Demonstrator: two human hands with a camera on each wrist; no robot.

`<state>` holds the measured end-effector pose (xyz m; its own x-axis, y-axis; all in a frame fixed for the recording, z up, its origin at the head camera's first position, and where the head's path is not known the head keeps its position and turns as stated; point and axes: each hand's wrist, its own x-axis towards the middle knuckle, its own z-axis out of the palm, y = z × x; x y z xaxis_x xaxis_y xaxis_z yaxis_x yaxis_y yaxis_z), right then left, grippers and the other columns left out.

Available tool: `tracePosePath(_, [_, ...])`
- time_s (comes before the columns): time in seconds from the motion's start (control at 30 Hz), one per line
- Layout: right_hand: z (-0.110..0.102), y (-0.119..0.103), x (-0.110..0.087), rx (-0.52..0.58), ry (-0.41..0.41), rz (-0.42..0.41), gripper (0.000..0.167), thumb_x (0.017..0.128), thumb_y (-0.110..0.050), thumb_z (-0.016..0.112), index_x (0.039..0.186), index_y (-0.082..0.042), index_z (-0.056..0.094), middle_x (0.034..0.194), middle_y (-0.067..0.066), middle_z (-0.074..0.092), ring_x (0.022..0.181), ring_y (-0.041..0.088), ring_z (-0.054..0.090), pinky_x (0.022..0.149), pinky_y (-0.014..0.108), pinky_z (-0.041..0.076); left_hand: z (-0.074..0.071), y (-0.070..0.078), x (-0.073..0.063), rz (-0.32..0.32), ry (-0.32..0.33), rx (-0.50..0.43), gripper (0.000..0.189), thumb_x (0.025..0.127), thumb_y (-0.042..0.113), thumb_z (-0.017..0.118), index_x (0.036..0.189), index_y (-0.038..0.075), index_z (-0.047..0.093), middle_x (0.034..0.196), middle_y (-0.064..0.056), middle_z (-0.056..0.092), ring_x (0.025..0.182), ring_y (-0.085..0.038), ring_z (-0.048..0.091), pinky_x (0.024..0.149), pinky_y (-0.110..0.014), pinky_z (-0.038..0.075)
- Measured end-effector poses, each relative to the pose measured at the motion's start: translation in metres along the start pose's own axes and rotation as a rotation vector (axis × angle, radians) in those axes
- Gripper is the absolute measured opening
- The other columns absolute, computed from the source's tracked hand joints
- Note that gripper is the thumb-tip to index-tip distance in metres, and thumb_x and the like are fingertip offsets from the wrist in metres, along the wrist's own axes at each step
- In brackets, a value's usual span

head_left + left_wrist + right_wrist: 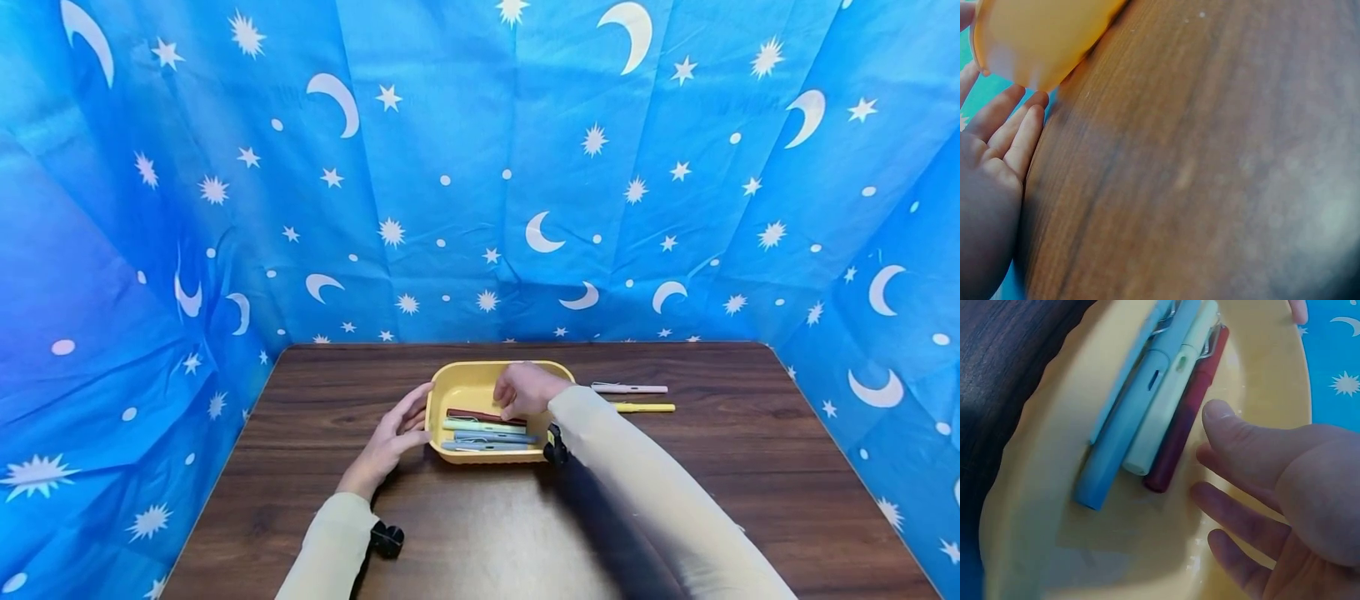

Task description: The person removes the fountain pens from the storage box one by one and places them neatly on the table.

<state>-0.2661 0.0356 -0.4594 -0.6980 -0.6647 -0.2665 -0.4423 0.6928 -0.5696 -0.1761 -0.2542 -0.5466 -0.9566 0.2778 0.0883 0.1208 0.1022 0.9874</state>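
A yellow plastic bin (468, 379) stands near the table's back edge. Side by side along its near wall lie a dark red pen (1188, 412), a pale green pen (1169, 412) and two blue pens, the wider-showing blue pen (1135, 419) next to the green one. My left hand (392, 437) touches the bin's left end with spread, fairly straight fingers. Inside the bin, beside the red pen, is my right hand (527, 389); the right wrist view shows its fingers (1235, 512) loosely bent, apart from the thumb, with nothing between them.
To the right of the bin, a pale pink pen (633, 389) and a yellow pen (648, 407) lie on the dark wooden table (315, 500). A blue curtain (450, 208) with moons and stars hangs behind the table and along both sides.
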Motion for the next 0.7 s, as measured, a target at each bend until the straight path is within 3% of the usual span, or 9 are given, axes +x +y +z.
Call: tracePosePath(0.7, [0.014, -0.005, 0.01, -0.109, 0.034, 0.054, 0.021, 0.085, -0.006, 0.087, 0.104, -0.013, 0.082, 0.099, 0.0, 0.079, 0.093, 0.013, 0.073, 0.089, 0.034, 0.062, -0.001, 0.001, -0.001, -0.007, 0.001, 0.016, 0.078, 0.096, 0.003, 0.066, 0.166, 0.017, 0.034, 0.167, -0.017, 0.037, 0.153, -0.038, 0.037, 0.116, -0.021, 0.04])
